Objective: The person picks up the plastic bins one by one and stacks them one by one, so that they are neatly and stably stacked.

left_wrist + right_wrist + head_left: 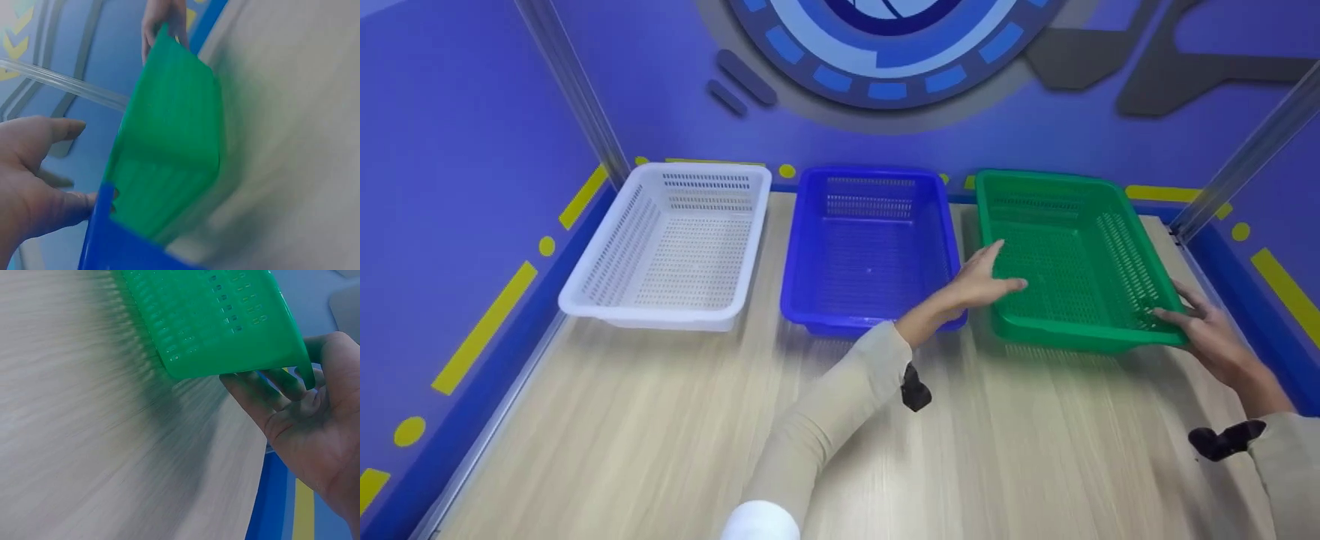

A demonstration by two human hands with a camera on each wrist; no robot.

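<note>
Baskets, three of them, stand in a row on the pale wooden surface (660, 420) in my head view: a white basket (671, 244) on the left, a blue basket (870, 247) in the middle and a green basket (1072, 255) on the right, each just beside the next. My left hand (979, 281) lies with fingers straight against the green basket's left rim, its grip apart. My right hand (1207, 334) holds the basket's near right corner, fingers curled under the rim. The near edge looks slightly raised off the surface, though I cannot be sure.

Left wrist view: my left hand (34, 180) is spread and relaxed, the thumb touching the blue basket's rim (112, 242), with the green basket (169, 152) tilted beyond it and the other hand (163, 19) at its far end. Everything is blurred by motion.

Right wrist view: my right hand (306, 424) has its fingertips tucked beneath the green basket's corner (225, 320), the grip clamped on the rim.

To handle this well, I judge that both hands should bear evenly on opposite rims, keeping the basket level and clear of the blue one alongside.

No brand, label or readable writing shows; the wall carries only yellow dashes, dots and a round blue emblem (885, 45).
</note>
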